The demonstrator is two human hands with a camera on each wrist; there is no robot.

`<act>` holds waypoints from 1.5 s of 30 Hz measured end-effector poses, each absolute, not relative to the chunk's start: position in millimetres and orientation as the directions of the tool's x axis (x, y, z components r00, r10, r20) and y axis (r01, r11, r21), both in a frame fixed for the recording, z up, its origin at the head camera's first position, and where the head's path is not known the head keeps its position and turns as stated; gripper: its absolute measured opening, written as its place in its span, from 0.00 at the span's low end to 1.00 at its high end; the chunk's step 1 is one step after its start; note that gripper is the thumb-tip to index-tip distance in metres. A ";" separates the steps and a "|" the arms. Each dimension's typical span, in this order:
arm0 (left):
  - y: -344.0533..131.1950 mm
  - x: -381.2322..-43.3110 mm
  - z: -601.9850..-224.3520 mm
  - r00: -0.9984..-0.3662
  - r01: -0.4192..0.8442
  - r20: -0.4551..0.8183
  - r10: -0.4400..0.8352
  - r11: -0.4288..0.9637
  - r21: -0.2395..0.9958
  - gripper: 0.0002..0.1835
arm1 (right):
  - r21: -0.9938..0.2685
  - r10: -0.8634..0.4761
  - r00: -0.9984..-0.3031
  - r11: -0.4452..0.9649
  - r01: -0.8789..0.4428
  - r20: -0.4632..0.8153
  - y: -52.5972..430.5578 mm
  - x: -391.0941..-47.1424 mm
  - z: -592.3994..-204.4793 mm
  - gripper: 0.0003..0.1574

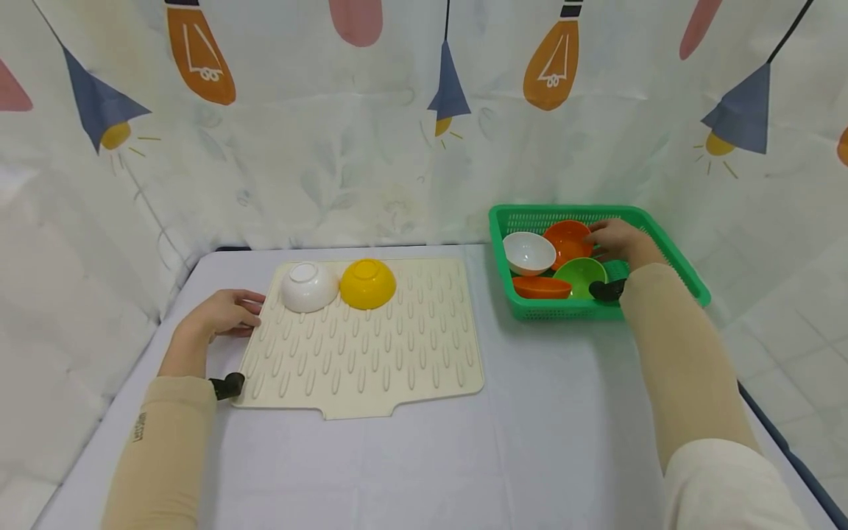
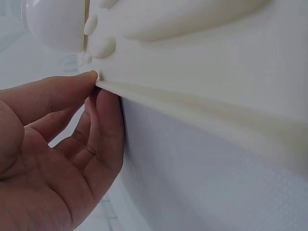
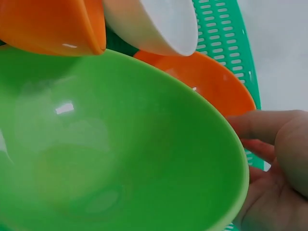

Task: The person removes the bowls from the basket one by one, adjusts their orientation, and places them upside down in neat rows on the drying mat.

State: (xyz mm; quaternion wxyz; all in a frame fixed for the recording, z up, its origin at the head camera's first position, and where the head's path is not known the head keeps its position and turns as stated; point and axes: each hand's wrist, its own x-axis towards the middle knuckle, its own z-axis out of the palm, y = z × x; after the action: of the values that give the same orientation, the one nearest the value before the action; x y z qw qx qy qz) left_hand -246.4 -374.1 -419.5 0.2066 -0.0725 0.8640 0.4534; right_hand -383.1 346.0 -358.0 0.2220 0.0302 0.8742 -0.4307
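My left hand (image 1: 228, 313) pinches the left edge of a cream drying mat (image 1: 397, 338), thumb on top and fingers beneath in the left wrist view. On the mat's back part, a white bowl (image 1: 309, 287) and a yellow bowl (image 1: 368, 284) stand upside down side by side. At the green basket (image 1: 530, 312), my right hand (image 1: 619, 243) pinches the right rim of an orange bowl (image 1: 564, 239). A green bowl (image 3: 120, 144) partly hides those fingers in the right wrist view.
Also in the basket are a white bowl (image 1: 528, 254), facing up, and a second orange piece (image 1: 542, 288) at the front. A white cloth (image 1: 424, 471) covers the table. Behind it hangs a patterned curtain (image 1: 391, 147).
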 end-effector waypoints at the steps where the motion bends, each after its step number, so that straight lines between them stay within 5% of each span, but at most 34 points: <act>1: -373.9 -246.2 -419.6 -0.905 -0.310 -0.421 0.064 0.579 0.754 0.36 | -0.737 -0.132 -0.901 0.630 0.245 -0.413 346.1 -382.1 -357.6 0.42; 11: -370.4 -245.1 -418.8 -0.906 -0.307 -0.419 0.062 0.584 0.751 0.36 | -0.781 -0.015 -0.932 0.551 0.294 -0.362 348.6 -366.0 -339.2 0.40; 21: -371.7 -242.3 -418.2 -0.911 -0.293 -0.406 0.070 0.584 0.757 0.36 | -0.855 -0.047 -0.924 0.400 0.331 -0.380 354.4 -361.6 -327.8 0.40; 33: -372.8 -242.9 -420.3 -0.911 -0.306 -0.408 0.059 0.568 0.764 0.35 | -0.860 -0.161 -0.858 -0.080 0.504 -0.488 336.4 -351.9 -307.0 0.47; 45: -371.0 -239.5 -416.2 -0.914 -0.277 -0.397 0.083 0.588 0.760 0.36 | -0.861 -0.328 -0.874 -0.245 0.446 -0.359 304.1 -331.2 -295.0 0.26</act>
State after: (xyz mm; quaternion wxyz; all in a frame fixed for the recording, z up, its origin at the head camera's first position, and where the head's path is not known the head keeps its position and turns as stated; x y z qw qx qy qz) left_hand -239.5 -371.0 -416.2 0.1998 -0.0559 0.8684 0.4504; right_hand -331.2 304.1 -295.0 0.2459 0.0523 0.5632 -0.7871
